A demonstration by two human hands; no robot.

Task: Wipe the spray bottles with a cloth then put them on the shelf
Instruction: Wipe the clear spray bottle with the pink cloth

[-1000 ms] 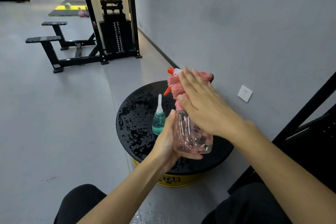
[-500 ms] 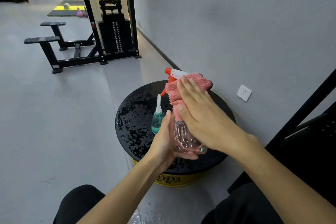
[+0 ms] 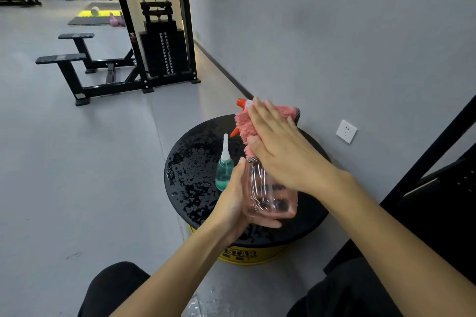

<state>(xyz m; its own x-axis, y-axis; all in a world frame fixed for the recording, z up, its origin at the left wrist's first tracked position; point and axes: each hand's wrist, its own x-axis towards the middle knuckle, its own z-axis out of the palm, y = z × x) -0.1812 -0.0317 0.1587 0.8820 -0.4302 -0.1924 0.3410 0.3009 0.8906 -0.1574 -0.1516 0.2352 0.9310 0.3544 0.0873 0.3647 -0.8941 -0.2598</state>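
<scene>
A clear pink spray bottle with an orange and white nozzle is held tilted above a round black platform. My left hand grips the bottle's body from below and the left. My right hand lies flat with straight fingers on a fluffy pink cloth, pressing it against the bottle's neck and spray head. A small teal bottle with a white pointed cap stands upright on the platform, just left of my left hand.
The platform has a yellow base and stands against a grey wall with a white socket. A black frame rises at the right. A weight machine with black benches stands further back on the grey floor.
My right hand slid the cloth down the bottle's neck and back up toward the spray head. The bottle stays in my left hand.
</scene>
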